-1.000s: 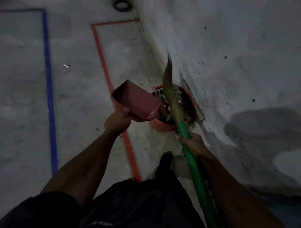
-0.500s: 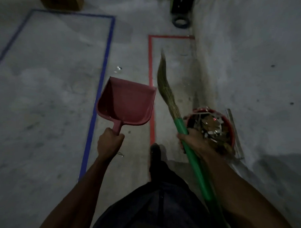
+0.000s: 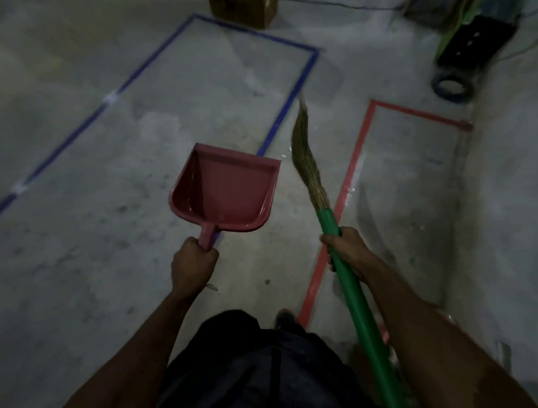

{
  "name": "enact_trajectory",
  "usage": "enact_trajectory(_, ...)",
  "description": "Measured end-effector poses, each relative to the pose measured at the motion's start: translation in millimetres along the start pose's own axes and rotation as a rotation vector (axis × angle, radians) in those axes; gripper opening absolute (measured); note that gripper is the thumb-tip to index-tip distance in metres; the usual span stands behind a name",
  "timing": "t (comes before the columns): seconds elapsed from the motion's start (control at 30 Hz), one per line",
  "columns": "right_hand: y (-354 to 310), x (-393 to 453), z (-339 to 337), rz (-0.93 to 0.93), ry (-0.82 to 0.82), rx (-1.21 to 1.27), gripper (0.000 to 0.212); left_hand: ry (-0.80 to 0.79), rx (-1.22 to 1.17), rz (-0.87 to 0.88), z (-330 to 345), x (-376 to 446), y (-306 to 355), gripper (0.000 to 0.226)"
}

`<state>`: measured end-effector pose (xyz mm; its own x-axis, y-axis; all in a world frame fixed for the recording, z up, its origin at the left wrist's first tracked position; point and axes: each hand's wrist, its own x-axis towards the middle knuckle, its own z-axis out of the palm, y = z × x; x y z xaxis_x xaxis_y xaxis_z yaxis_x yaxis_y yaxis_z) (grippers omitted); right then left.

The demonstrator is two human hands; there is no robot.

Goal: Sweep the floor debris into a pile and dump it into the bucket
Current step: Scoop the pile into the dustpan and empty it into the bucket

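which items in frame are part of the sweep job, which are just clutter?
Job:
dustpan, held by left hand, looks empty
broom, gripped by right hand on the green handle
The bucket is out of view.

Lying about:
cardboard box
black ring on the floor
black and green equipment
blue tape outline
red tape outline

Your left hand (image 3: pixel 192 265) holds the dustpan (image 3: pixel 225 190) by its handle, pan out in front, above the floor (image 3: pixel 75 288). Just right of it, your right hand (image 3: pixel 345 252) grips the broom (image 3: pixel 347 286), bristles pointing far. Two taped outlines on the floor: one far left (image 3: pixel 283 112), one right by the wall (image 3: pixel 351 164). Box (image 3: pixel 241 6) at far centre; ring (image 3: pixel 451 88) and a blurred object far right.
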<state>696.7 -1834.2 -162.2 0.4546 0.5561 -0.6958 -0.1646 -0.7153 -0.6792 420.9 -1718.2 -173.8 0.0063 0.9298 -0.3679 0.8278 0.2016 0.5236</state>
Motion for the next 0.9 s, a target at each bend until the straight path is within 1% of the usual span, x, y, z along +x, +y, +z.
enact_trajectory(0.17, -69.3, 56.7, 7.3, 0.003, -0.046, -0.023, 0.021, 0.015, -0.044, -0.037, -2.8, 66.0, 40.1, 0.014)
enact_trajectory(0.3, -114.3, 112.8, 16.7, 0.016, -0.045, -0.046, 0.022, 0.008, -0.041, -0.047, 3.8, 142.4, 70.4, 0.017)
enact_trajectory(0.53, -195.5, 222.3, 48.7, 0.089, 0.047, -0.064, 0.024, -0.119, 0.079, -0.02, 10.6, 312.5, 130.5, 0.021)
enact_trajectory(0.7, -263.9, 292.7, 76.6, 0.179, 0.078, -0.064, 0.033, -0.193, 0.224, -0.012, 1.0, 426.9, 176.3, 0.025)
enact_trajectory(0.8, -287.1, 334.3, 92.4, 0.197, 0.085, -0.076, 0.037, -0.235, 0.28, 0.023, 8.5, 479.8, 193.0, 0.026)
enact_trajectory(0.9, -297.7, 380.1, 111.1, 0.22, 0.086, -0.055, 0.033, -0.268, 0.318, 0.048, 29.7, 523.8, 198.7, 0.024)
